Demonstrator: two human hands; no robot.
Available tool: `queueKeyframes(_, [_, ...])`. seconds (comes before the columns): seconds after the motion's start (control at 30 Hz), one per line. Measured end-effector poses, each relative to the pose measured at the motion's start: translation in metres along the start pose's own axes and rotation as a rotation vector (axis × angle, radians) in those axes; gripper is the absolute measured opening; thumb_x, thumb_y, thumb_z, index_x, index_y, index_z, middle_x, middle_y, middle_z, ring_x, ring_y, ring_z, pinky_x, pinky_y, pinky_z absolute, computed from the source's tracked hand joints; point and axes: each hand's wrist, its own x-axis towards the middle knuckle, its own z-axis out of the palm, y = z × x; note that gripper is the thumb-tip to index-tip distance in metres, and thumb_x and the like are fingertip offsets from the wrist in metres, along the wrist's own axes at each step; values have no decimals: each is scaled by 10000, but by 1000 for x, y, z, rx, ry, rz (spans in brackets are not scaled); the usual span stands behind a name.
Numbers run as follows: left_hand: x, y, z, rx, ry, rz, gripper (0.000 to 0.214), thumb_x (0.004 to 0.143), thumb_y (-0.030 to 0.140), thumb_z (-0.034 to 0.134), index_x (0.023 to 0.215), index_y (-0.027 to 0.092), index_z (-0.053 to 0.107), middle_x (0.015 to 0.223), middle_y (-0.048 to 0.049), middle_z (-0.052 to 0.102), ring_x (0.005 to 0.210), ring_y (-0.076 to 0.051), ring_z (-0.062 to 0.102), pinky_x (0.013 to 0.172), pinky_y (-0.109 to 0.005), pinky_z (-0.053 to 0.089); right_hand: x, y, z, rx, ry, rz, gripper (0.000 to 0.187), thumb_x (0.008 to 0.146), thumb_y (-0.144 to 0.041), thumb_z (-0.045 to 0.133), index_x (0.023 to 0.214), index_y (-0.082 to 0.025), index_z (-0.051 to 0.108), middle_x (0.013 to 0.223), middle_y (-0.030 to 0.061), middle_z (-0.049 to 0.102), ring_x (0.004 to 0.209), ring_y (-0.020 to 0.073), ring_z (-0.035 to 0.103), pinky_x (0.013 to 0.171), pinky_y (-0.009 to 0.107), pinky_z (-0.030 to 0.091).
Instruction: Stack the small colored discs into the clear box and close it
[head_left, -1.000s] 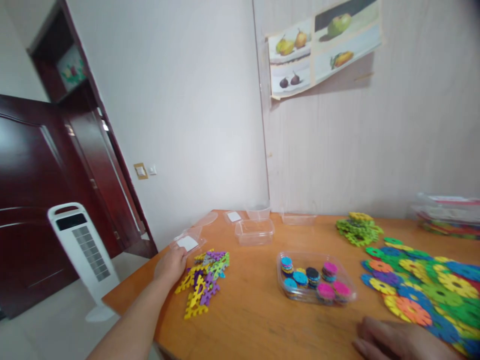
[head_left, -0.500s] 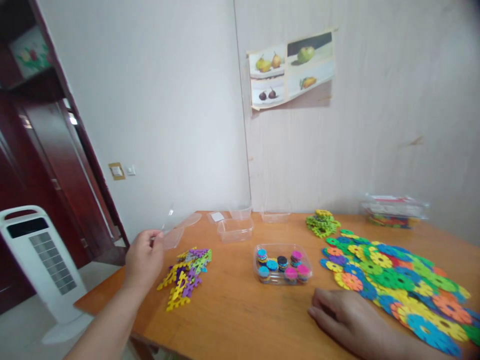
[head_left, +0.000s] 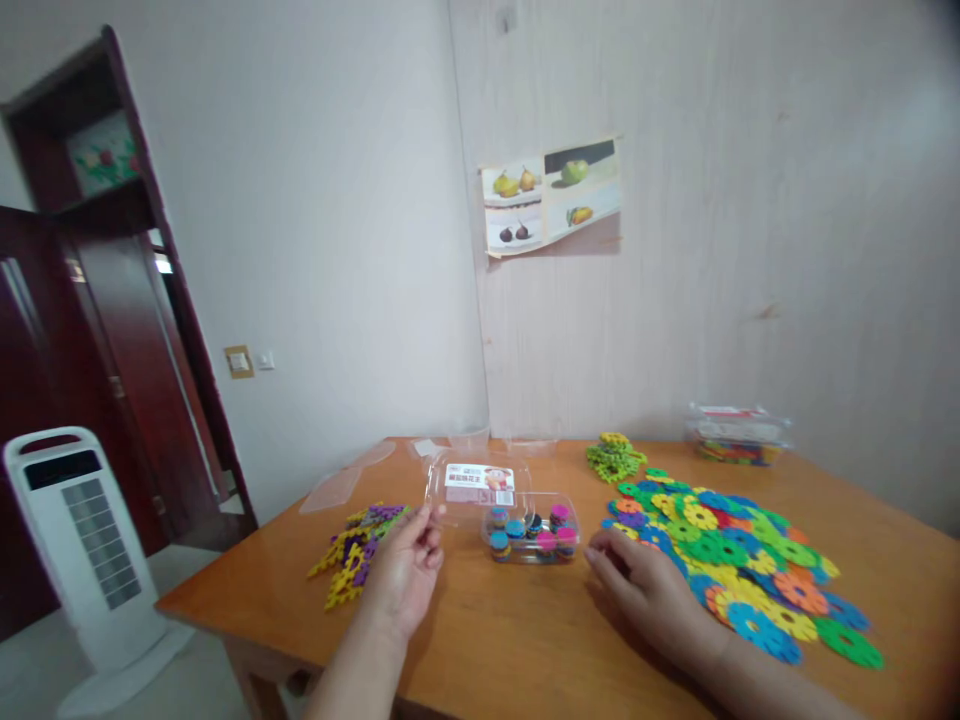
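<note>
My left hand (head_left: 411, 565) pinches the lower left corner of a clear plastic lid (head_left: 431, 480) that bears a white and pink label. The lid is held tilted above the table, partly behind and over the left of a clear plastic box (head_left: 529, 555). Inside that box stand small stacks of blue, black and pink discs. At the box's right side, my right hand (head_left: 649, 590) rests with bent fingers and the thumb apart, holding nothing I can see; whether it touches the box I cannot tell. Yellow and purple interlocking pieces (head_left: 345, 575) lie left of my left hand.
Flower-shaped plastic discs (head_left: 720, 550) spread across the right of the wooden table (head_left: 480, 650). Behind them are a green pile of pieces (head_left: 615, 460) and a filled clear box (head_left: 739, 435). Flat clear lids (head_left: 330, 490) lie at the back left. A white tower appliance (head_left: 82, 530) stands beyond the table.
My left hand has brought the clear lid from the table's left side rightward to the box of discs. My right hand has come closer to the box. The view has shifted.
</note>
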Motion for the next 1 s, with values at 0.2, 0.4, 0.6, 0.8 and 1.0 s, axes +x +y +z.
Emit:
queueKeyframes(0.2, [-1, -21, 23, -56, 30, -97, 95, 798, 115, 656, 814, 148, 568, 717, 15, 592, 475, -21, 454, 373, -148, 299, 19, -8, 0, 315, 63, 97, 481, 887, -549, 446, 1166, -166, 524, 728, 3, 616, 659, 167, 572, 597, 283, 428])
queueKeyframes(0.4, [0, -38, 39, -20, 21, -151, 98, 782, 124, 662, 827, 139, 576, 720, 14, 595, 461, -12, 441, 372, -143, 272, 36, -13, 2, 561, 30, 273, 469, 836, -486, 527, 1168, -161, 461, 796, 27, 656, 610, 144, 571, 517, 256, 398])
queueKeyframes(0.6, [1, -45, 38, 268, -11, -10, 234, 689, 296, 733, 772, 152, 568, 709, 27, 602, 461, -21, 408, 399, -151, 206, 45, 0, 7, 604, 78, 318, 392, 802, -422, 546, 1088, -158, 493, 739, -4, 612, 566, 123, 536, 515, 243, 388])
queueKeyframes(0.8, [2, -54, 33, 613, 78, 154, 377, 646, 502, 711, 742, 155, 600, 696, 11, 610, 506, -58, 419, 503, -191, 306, 51, 20, 22, 587, 126, 354, 369, 761, -380, 567, 1058, -162, 533, 698, -20, 589, 564, 126, 540, 524, 239, 400])
queueKeyframes(1.0, [8, -67, 26, 655, 118, 246, 417, 651, 557, 689, 747, 161, 600, 650, 16, 571, 561, -95, 437, 569, -214, 349, 54, 36, 37, 561, 155, 381, 338, 749, -395, 589, 996, -165, 589, 654, -8, 598, 551, 137, 551, 490, 234, 378])
